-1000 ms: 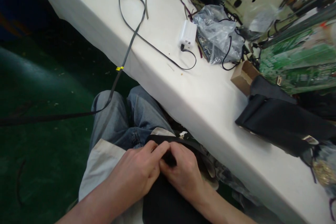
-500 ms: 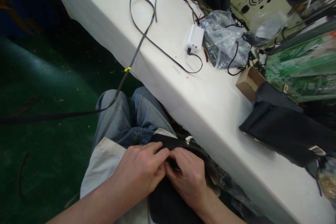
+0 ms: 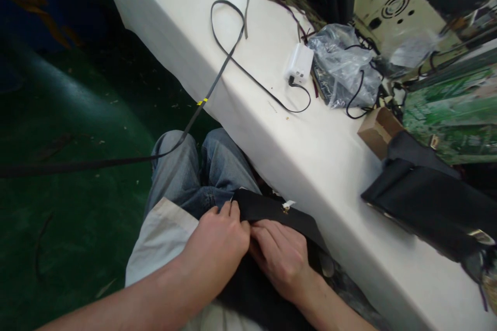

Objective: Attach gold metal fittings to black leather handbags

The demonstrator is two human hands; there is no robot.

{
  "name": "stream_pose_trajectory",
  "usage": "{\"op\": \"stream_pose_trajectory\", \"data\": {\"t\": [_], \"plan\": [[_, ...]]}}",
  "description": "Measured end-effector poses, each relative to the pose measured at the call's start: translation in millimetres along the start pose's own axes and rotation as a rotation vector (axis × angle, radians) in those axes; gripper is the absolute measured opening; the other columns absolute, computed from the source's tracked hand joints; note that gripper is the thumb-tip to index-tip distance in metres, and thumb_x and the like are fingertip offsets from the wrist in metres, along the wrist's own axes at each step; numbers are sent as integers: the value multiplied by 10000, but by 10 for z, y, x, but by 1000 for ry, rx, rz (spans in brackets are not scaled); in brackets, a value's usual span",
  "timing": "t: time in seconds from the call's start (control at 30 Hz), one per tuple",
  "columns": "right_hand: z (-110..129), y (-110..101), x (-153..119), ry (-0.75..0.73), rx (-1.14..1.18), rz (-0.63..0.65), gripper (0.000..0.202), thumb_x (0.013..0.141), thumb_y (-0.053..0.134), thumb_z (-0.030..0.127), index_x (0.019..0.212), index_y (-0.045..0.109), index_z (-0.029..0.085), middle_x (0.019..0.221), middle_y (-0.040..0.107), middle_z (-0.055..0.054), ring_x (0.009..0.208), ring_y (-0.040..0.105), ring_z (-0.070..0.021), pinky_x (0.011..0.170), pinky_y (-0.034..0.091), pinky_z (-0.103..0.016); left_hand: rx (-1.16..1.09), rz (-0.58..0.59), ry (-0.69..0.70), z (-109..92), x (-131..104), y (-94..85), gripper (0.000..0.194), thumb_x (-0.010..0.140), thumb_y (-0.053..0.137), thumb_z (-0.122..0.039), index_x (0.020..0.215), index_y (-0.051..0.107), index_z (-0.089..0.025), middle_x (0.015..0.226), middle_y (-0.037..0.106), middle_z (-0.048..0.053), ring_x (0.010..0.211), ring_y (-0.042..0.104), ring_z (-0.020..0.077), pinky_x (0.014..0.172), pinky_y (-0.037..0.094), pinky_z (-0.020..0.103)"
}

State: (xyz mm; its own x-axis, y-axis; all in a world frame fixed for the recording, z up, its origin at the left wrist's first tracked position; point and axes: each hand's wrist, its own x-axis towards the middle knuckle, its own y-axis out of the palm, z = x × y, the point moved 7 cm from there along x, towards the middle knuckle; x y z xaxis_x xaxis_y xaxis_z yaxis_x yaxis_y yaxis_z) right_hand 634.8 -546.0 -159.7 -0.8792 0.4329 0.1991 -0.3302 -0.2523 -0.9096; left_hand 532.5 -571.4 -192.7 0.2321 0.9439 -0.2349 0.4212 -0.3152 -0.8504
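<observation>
beside the white worktop (image 3: 310, 165), a black bag (image 3: 267, 211) is grasped within the grip of the left hand (image 3: 223, 238) and right hand (image 3: 282, 256); its gold-coloured clasp (image 3: 286, 209) is exposed.

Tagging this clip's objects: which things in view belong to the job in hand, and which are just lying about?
In the job: black item; left hand and right hand, both touching it.

Apparently lying about: white box with plugged-in cable; clear plastic bag; cardboard box; black bag on the white table, possibly related.
</observation>
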Motion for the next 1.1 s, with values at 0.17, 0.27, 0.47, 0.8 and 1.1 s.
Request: {"op": "stream_pose_trajectory", "data": {"t": [0.17,0.27,0.47,0.8,1.1], "plan": [[-76,49,9,3,5,22,206,1103,566,106,943,608,229,848,745,-48,726,696,-190,624,507,-333,-81,86,60,125,105,50,226,990,583,-51,998,797,-125,1092,823,202,895,820,327,796,689,460],[-139,103,29,35,34,75,203,1094,590,104,931,601,223,889,745,-57,769,700,-198,672,536,-338,-81,75,118,184,147,36,219,981,591,-67,966,797,-139,1023,824,183,856,814,333,763,676,460],[-233,137,79,84,117,101,160,1073,579,72,1027,662,200,983,775,-80,893,745,-227,789,604,-354,-84,62,110,202,191,28,212,951,590,-73,972,786,-149,1006,827,154,863,817,343,726,648,454],[-491,-21,135,431,421,178,224,1006,691,138,1179,796,233,1137,855,-47,1019,816,-225,942,620,-338,-109,-114,177,342,179,76,113,991,650,-172,948,753,-192,928,821,76,806,813,302,691,643,424],[-589,47,175,588,511,430,139,1002,733,145,942,825,230,919,826,16,857,745,-176,809,487,-280,-123,-181,207,286,104,141,122,973,649,-76,927,685,-183,1030,826,110,853,828,296,797,713,456]]}}
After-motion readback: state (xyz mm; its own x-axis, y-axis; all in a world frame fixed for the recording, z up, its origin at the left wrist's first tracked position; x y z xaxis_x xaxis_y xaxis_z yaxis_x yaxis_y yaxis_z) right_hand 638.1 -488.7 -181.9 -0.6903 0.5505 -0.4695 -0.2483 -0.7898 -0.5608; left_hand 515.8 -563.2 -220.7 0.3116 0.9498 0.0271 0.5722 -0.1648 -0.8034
